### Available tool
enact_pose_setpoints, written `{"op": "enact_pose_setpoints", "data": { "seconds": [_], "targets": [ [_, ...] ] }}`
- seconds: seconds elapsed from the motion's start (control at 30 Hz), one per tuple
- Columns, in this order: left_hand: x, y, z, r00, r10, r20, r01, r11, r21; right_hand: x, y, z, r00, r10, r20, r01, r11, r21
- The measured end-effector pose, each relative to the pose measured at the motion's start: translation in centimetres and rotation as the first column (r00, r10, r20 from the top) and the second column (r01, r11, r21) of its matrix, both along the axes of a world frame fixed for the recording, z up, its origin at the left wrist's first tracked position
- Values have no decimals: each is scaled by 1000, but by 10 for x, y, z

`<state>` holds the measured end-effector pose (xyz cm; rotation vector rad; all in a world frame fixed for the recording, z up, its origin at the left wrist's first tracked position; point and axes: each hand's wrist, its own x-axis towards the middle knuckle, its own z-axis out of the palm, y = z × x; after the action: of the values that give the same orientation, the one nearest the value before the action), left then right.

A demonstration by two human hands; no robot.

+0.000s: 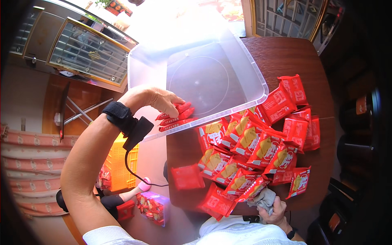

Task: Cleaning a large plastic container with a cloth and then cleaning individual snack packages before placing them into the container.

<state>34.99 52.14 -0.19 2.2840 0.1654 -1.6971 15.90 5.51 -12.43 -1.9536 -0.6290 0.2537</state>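
Head view has the left hand (165,103) mid-frame, fingers pinching a red packet (184,108) inside the clear tub (146,69), probably light, slick, crumbly, best held by its flat faces; lower right, the right hand (280,212) clutches grey cloth (266,198).

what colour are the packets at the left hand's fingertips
The packets are red, seen in the head view.

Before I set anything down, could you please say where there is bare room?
The table is bare at its far end, between the clear tub and red packets, and along its right edge. The tub floor beyond the left hand is free. Packets crowd the table from the tub's near rim to the right hand.
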Motion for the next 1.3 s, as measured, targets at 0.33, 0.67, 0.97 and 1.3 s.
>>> {"op": "enact_pose_setpoints", "data": {
  "seconds": [0.33,0.67,0.97,1.3],
  "targets": [
    [-11,0,0,993,33,114,-41,997,68,0,0,3,999,12,-43,-12,1000,-4],
    [-14,0,-1,992,-29,126,20,997,75,-1,0,2,998,8,-55,-7,1000,20],
    [-14,-1,-3,987,-72,145,56,992,110,-1,1,5,997,-5,-76,5,1000,-2],
    [-14,4,-4,998,-15,60,13,999,31,-2,0,5,997,-7,-71,6,1000,-7]
  ]
}}
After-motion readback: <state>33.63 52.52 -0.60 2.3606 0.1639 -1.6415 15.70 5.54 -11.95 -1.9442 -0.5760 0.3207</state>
